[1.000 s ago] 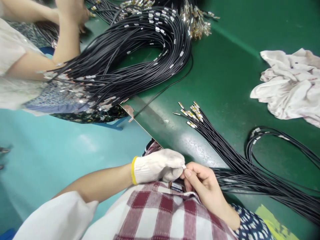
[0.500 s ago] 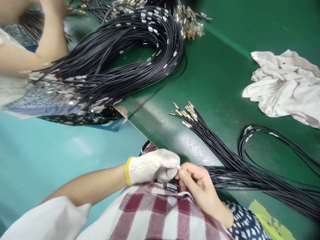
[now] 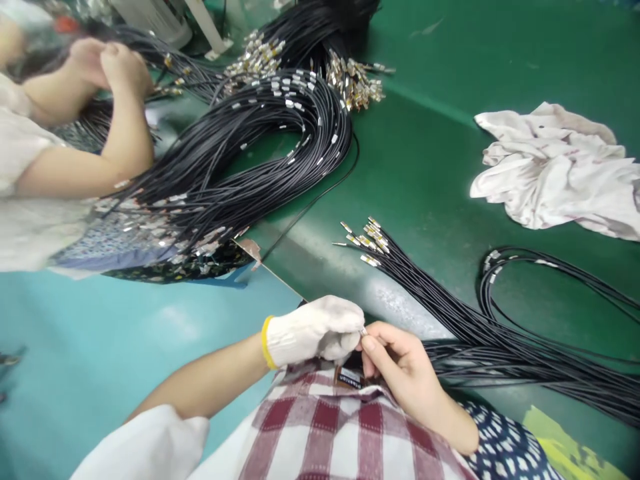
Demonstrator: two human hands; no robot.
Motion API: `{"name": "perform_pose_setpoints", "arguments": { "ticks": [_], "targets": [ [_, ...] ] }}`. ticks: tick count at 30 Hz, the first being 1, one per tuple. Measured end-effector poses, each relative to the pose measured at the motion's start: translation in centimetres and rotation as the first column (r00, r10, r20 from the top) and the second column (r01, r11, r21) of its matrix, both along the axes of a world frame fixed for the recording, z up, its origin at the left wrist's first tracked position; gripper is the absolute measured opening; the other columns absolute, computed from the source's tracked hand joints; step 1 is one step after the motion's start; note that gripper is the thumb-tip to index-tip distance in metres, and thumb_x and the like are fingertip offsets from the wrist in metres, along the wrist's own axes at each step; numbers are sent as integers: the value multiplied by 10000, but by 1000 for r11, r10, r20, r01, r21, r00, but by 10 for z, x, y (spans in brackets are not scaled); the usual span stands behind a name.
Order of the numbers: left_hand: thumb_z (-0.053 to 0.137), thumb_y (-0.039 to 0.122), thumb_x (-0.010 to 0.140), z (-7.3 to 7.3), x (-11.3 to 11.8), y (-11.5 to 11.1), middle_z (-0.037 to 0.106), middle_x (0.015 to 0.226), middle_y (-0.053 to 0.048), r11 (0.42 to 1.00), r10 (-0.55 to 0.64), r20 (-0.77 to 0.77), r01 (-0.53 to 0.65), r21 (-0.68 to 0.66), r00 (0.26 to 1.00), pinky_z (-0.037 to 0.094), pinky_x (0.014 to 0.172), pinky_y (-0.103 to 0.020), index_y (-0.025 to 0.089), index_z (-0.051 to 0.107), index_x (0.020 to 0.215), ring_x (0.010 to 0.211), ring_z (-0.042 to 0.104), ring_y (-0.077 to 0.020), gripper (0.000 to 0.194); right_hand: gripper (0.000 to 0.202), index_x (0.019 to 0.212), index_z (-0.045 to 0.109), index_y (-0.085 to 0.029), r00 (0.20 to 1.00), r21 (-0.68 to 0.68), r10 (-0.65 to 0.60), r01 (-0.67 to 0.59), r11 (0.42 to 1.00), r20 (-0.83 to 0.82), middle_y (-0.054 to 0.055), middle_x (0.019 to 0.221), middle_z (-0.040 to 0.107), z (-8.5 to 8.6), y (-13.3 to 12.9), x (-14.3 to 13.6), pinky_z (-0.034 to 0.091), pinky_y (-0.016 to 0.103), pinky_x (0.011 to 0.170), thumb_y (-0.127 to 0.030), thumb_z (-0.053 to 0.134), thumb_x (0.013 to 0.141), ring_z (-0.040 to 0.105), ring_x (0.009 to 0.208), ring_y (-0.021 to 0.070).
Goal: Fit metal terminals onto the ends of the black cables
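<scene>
My left hand [image 3: 320,329], in a white knit glove with a yellow cuff, is closed, its fingertips pinched in front of my body. My right hand [image 3: 400,357] is bare and meets it there, thumb and forefinger closed together. Between the fingertips of both hands sits a small silvery cable end [image 3: 364,331], mostly covered by the fingers. Beside my right hand, a bundle of black cables [image 3: 430,287] lies on the green table, its metal-tipped ends [image 3: 370,241] pointing away from me. More black cables [image 3: 480,363] run off right from behind my right hand.
A large coil of black cables [image 3: 280,180] overhangs the table edge at left, near a co-worker's arms [image 3: 133,133]. Further cable bundles [image 3: 320,27] lie behind it. At right are a crumpled white cloth [image 3: 555,173], a small cable loop [image 3: 485,280] and a yellow-green sheet [image 3: 565,440].
My view has tilted, so more of the co-worker's arms and the far cables shows. Both my hands stay together at the cable end, with barely any shift between them.
</scene>
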State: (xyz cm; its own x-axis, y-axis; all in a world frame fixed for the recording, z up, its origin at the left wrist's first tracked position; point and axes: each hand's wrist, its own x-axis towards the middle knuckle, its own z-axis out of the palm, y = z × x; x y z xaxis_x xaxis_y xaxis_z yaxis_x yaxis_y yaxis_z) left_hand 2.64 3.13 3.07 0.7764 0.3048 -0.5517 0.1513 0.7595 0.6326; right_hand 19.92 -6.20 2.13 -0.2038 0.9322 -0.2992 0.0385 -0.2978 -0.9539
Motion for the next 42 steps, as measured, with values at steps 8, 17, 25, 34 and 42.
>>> {"name": "perform_pose_setpoints", "arguments": {
  "ticks": [8,17,25,34,42],
  "targets": [
    [596,452,870,-1,5,2,518,545,16,993,-48,-141,62,97,989,302,448,-210,161,499,655,461,482,-99,374,357,792,627,-170,1000,42,-4,5,999,-29,9,672,670,-11,4,4,476,223,619,-405,500,1029,606,611,125],
    [419,228,962,-5,-8,-5,615,797,-5,414,256,-463,336,846,849,408,777,-318,188,595,789,782,546,-163,251,413,1097,731,-204,759,452,26,-414,790,650,44,823,727,-14,16,16,412,306,668,-546,534,977,640,725,190],
    [376,200,1019,-20,-6,-14,661,804,-6,-37,4,-521,521,853,854,370,811,-351,197,643,821,768,551,-167,333,141,884,722,-167,208,440,-390,-347,828,897,60,844,734,-23,47,70,347,332,654,-280,667,949,630,762,213],
    [457,266,957,4,7,3,604,849,55,645,330,-401,106,757,855,387,778,-270,234,580,819,820,550,-139,188,35,903,693,-175,502,709,-538,-249,660,677,46,868,748,-14,19,69,423,302,695,-204,709,915,656,754,185],
    [434,216,942,14,11,-7,514,750,50,669,254,-339,89,738,906,357,716,-256,209,515,730,736,486,-123,227,115,1004,657,-165,762,588,-218,-251,769,610,73,940,722,-4,15,52,455,327,761,-264,656,944,652,828,203]
  ]
}}
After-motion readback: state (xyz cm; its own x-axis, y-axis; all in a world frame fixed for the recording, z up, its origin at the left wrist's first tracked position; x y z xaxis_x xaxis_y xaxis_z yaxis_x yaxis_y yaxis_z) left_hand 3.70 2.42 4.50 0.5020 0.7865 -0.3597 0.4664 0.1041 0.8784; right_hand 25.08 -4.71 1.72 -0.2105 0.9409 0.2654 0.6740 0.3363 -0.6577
